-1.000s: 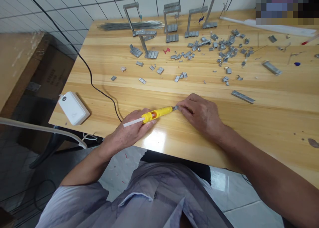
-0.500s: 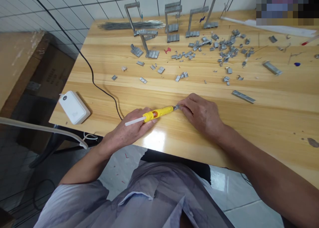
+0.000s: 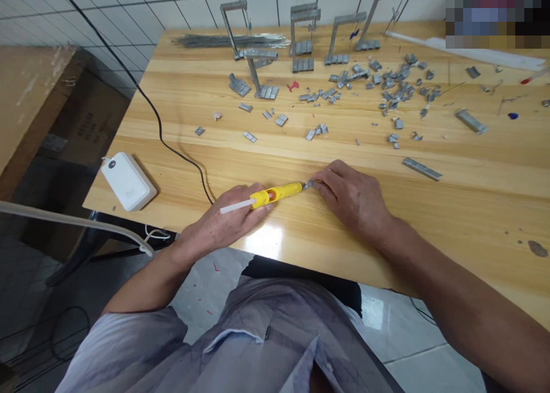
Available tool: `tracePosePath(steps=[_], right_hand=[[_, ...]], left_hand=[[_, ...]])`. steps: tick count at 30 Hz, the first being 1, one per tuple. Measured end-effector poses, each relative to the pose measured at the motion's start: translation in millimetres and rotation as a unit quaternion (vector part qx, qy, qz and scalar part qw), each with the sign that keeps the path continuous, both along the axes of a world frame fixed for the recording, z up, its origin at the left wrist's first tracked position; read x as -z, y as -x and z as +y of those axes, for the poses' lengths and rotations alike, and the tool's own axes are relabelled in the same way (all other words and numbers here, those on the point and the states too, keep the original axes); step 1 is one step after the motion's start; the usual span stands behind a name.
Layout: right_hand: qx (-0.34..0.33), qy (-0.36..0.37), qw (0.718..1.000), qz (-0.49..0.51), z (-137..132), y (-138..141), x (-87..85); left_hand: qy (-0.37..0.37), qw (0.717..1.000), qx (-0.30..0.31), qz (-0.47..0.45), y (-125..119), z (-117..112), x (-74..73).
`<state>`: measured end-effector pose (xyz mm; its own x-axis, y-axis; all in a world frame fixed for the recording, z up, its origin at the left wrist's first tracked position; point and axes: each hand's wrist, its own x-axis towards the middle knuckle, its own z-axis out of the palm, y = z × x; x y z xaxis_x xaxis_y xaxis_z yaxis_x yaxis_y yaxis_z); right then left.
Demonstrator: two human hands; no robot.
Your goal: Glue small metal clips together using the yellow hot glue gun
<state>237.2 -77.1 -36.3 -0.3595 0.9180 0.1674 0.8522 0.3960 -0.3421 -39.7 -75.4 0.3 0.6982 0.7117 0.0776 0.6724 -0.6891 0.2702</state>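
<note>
My left hand [image 3: 234, 212] is wrapped round a yellow hot glue gun [image 3: 289, 191], low over the front of the wooden table. A white glue stick [image 3: 236, 205] juts from its back end toward my wrist. Its nozzle points right, at the fingertips of my right hand [image 3: 354, 201]. Thumb and forefinger there pinch a small grey metal piece [image 3: 310, 184] at the nozzle; the fingers partly hide it, and I cannot tell whether the two touch. Beyond my hands lie scattered small grey metal pieces [image 3: 281, 120].
Several grey metal frames [image 3: 253, 78] stand along the back, near a bundle of thin wires [image 3: 197, 41]. A white power bank [image 3: 129, 181] lies at left, by a black cord [image 3: 160, 124]. Flat metal bars [image 3: 421, 168] rest at right on the table [image 3: 485, 227].
The whole view has shifted slightly. Both hands keep the same hold, with the glue gun's nozzle still at the small metal piece.
</note>
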Motion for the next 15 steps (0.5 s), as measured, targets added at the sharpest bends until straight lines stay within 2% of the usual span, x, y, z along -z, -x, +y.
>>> tracePosePath(steps=[6,15], right_hand=[[0.014,-0.021,0.999,-0.022,2.2,-6.1,0.7],[-0.019,-0.021,0.999,0.035,5.0,-12.3,4.5]], left_hand=[[0.035,0.999,-0.018,-0.011,1.4,-0.3,-0.9],[0.021,0.999,0.001,-0.034,2.9,2.3,5.4]])
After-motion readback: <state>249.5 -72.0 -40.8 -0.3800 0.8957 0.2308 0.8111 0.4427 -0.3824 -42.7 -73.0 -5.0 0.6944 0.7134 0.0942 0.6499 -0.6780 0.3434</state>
